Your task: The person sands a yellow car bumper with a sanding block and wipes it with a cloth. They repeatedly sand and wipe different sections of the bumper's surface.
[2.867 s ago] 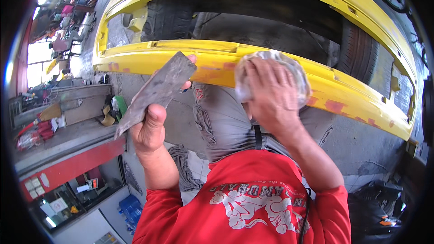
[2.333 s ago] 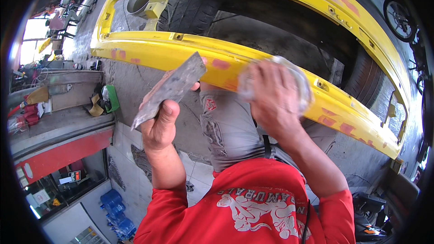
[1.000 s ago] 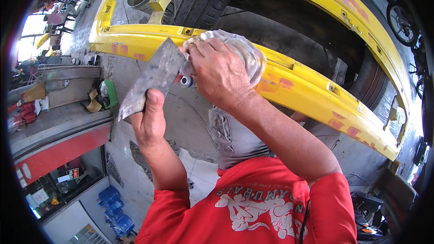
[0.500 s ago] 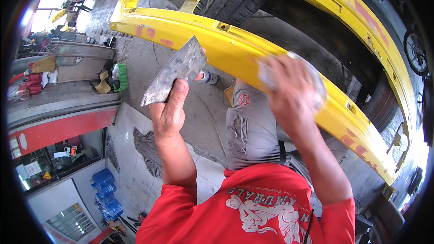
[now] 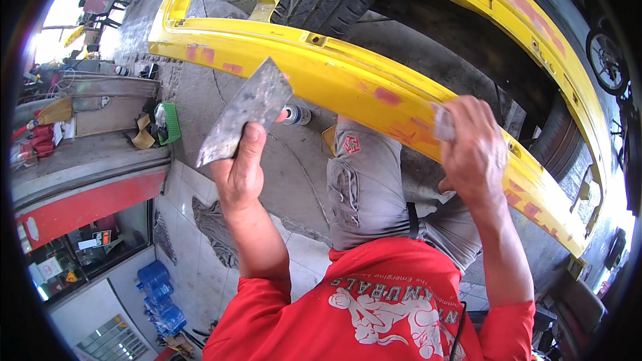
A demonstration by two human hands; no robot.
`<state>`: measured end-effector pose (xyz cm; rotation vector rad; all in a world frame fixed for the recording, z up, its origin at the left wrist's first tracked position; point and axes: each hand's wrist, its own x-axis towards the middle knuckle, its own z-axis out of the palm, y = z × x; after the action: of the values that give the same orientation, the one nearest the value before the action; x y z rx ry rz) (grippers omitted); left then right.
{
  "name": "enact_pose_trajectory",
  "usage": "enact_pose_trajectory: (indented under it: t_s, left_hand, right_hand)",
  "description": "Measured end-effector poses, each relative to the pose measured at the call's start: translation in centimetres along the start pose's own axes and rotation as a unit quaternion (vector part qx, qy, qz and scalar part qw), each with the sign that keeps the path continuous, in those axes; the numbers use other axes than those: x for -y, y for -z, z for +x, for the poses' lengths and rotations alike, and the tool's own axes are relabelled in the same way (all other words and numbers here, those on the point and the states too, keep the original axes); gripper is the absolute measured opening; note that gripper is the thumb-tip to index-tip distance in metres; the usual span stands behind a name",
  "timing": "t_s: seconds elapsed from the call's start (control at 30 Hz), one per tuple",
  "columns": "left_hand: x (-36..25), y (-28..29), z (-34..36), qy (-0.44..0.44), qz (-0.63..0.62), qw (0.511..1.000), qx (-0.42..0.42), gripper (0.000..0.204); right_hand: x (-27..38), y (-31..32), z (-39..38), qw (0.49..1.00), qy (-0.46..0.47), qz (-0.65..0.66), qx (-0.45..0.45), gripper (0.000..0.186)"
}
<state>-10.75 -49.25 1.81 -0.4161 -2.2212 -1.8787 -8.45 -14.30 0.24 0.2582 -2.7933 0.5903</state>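
Yellow bumper (image 5: 321, 70) with reddish patches (image 5: 388, 95)

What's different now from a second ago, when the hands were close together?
The right hand has moved rightward along the yellow frame, away from the left hand, carrying the whitish cloth. Nothing was let go. The left hand still holds the flat grey sheet.

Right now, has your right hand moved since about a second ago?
Yes, to the right along the yellow bar. The right hand was close beside the bar's small notch; now it is well to the right of it.
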Motion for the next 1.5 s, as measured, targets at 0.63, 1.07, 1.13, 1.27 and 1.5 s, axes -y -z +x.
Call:
enact_pose_trajectory:
  t_s: [0.63,1.07,1.13,1.27,1.5]
  left_hand:
    - [-0.1,-2.8,0.8,0.030,-0.139,0.985,-0.094,0.080]
    - [0.2,-8.7,4.2,0.262,-0.164,0.950,-0.049,0.033]
    - [0.5,-8.8,4.6,0.259,-0.152,0.952,-0.063,0.031]
    - [0.6,-10.4,4.7,0.251,-0.116,0.951,-0.137,0.034]
    - [0.1,-14.6,1.7,0.230,-0.060,0.966,-0.100,0.036]
  right_hand:
    - [-1.0,0.9,-0.1,0.999,0.009,0.019,0.025,0.019]
    - [-6.6,6.2,-7.4,0.997,-0.065,0.042,0.013,0.023]
    - [-6.1,7.3,-7.7,0.996,-0.031,0.084,0.018,0.027]
    - [-4.4,8.5,-8.5,0.978,0.031,0.206,0.018,0.036]
    - [-3.4,4.3,-9.5,0.911,0.137,0.363,0.141,0.036]
